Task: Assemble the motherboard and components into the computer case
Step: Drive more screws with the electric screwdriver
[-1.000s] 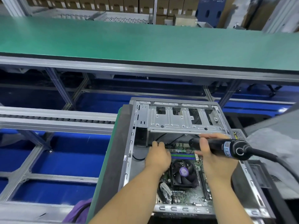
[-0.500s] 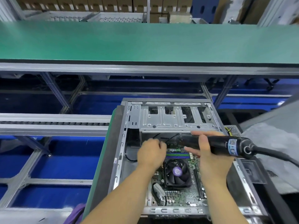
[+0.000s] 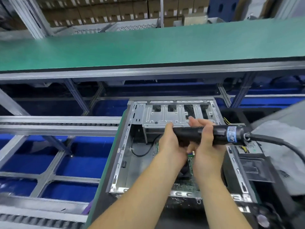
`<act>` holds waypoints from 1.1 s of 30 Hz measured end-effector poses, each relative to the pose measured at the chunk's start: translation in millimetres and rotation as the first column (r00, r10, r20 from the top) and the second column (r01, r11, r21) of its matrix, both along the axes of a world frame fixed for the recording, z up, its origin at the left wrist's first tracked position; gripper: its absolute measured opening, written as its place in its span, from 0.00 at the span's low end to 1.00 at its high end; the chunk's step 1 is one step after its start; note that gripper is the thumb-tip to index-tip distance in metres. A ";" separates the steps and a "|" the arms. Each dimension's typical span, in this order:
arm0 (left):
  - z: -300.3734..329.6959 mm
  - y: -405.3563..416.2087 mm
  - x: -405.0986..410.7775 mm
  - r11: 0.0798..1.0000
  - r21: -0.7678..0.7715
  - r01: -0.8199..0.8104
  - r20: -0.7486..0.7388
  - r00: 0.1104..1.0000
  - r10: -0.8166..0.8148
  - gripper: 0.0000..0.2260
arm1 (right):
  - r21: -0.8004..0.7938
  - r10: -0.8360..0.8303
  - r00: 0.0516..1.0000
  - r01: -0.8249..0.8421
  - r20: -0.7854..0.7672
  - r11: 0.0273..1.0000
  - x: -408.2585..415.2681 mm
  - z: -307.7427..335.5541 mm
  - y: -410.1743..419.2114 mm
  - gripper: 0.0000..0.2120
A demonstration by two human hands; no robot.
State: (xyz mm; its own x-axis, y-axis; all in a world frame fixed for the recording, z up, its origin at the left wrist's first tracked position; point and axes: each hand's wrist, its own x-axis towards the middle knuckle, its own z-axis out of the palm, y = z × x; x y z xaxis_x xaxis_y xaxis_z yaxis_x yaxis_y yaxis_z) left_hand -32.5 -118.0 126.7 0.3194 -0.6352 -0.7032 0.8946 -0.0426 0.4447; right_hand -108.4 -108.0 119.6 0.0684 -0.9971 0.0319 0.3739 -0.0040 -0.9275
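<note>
Open computer case (image 3: 125, 156) lying on its side on a green-edged worktop (image 3: 105, 172), viewed from above; the motherboard (image 3: 189, 182) lies flat inside on the case floor, largely hidden by the forearms. Both hands are raised together above the case interior, in front of the metal drive cage (image 3: 166, 114) at the far end. The right hand (image 3: 206, 142) is wrapped around the middle of a black electric screwdriver (image 3: 221, 132), held roughly level, its cable (image 3: 280, 142) trailing off to the right. The left hand (image 3: 170, 141) grips the screwdriver's front end, so the tip is hidden. A thin black wire (image 3: 143, 153) loops across the bare case floor at left. Beyond the case runs a green conveyor belt (image 3: 148, 47), with stacked cartons (image 3: 99, 12) behind it.
</note>
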 end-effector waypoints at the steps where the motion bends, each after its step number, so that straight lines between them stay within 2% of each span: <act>1: 3.8 2.4 -1.2 0.999 0.006 -0.032 0.037 0.999 0.032 0.17 | 0.085 -0.018 0.999 0.022 -0.045 0.996 -2.7 4.7 5.3 0.24; 4: 12.3 11.5 4.1 0.989 0.061 -0.134 0.199 0.973 0.120 0.16 | 0.334 0.028 0.960 0.070 -0.279 0.940 -12.7 14.1 25.0 0.35; 6: 22.0 21.4 10.8 0.981 0.060 -0.183 0.255 0.953 0.162 0.15 | 0.388 0.193 0.890 -0.020 -0.412 0.921 -21.2 21.1 47.8 0.37; 9: 36.5 32.7 18.6 0.979 -0.004 -0.202 0.282 0.939 0.195 0.10 | 0.317 0.444 0.709 -0.315 -0.548 0.895 -35.4 36.1 92.3 0.25; 10: 41.8 35.1 18.5 0.981 -0.034 -0.191 0.286 0.939 0.192 0.10 | 0.268 0.477 0.686 -0.396 -0.550 0.878 -40.8 42.6 104.0 0.20; 12: 50.9 37.8 14.4 0.989 -0.061 -0.132 0.325 0.935 0.144 0.10 | 0.144 0.462 0.744 -0.453 -0.483 0.880 -54.0 59.9 116.8 0.14; 14: 57.2 39.5 9.1 0.994 -0.084 -0.067 0.380 0.920 0.094 0.12 | 0.011 0.323 0.850 -0.350 -0.415 0.937 -69.7 75.6 116.8 0.13; 16: 59.7 39.6 4.6 0.996 -0.093 -0.016 0.448 0.892 0.056 0.11 | -0.083 0.147 0.914 -0.191 -0.377 0.978 -85.6 82.6 106.5 0.11; 18: 57.2 37.3 -1.3 0.994 -0.095 0.054 0.520 0.854 0.003 0.11 | -0.161 -0.008 0.886 -0.075 -0.463 0.984 -97.4 76.0 87.6 0.08; 19: 56.3 36.0 -5.9 0.992 -0.091 0.093 0.558 0.829 -0.027 0.11 | -0.185 -0.049 0.830 -0.066 -0.556 0.980 -100.5 68.9 75.8 0.05; 20: 54.5 33.3 -12.5 0.988 -0.086 0.124 0.591 0.805 -0.050 0.11 | -0.173 -0.038 0.768 -0.096 -0.640 0.980 -101.9 61.6 64.9 0.03; 21: 52.6 28.9 -21.1 0.985 -0.080 0.150 0.614 0.786 -0.070 0.12 | -0.109 0.041 0.733 -0.156 -0.679 0.982 -102.8 54.2 54.9 0.02; 22: 50.1 22.9 -29.6 0.982 -0.066 0.175 0.630 0.771 -0.095 0.16 | -0.011 0.165 0.741 -0.227 -0.651 0.974 -103.2 46.9 45.5 0.02; 24: 44.1 9.7 -48.0 0.973 -0.028 0.227 0.671 0.726 -0.150 0.21 | 0.142 0.364 0.788 -0.340 -0.497 0.930 -108.0 32.6 28.8 0.08; 26: 36.4 -7.3 -66.1 0.963 0.018 0.268 0.765 0.616 -0.185 0.17 | 0.146 0.374 0.793 -0.348 -0.482 0.926 -118.8 22.3 11.6 0.16; 27: 33.4 -16.0 -75.5 0.955 0.050 0.292 0.815 0.541 -0.208 0.20 | 0.133 0.365 0.790 -0.347 -0.493 0.929 -126.0 18.1 3.3 0.16; 30: 27.3 -43.2 -101.9 0.894 0.210 0.397 0.880 0.321 -0.350 0.26 | 0.153 0.336 0.854 -0.299 -0.397 0.942 -152.6 1.6 -22.6 0.05; 32: 21.6 -59.7 -113.9 0.839 0.314 0.444 0.895 0.157 -0.418 0.27 | 0.193 0.283 0.880 -0.224 -0.382 0.955 -174.2 -13.2 -41.5 0.04; 33: 15.2 -65.8 -117.2 0.818 0.367 0.443 0.904 0.038 -0.426 0.24 | 0.213 0.251 0.884 -0.178 -0.394 0.961 -184.2 -21.8 -50.3 0.04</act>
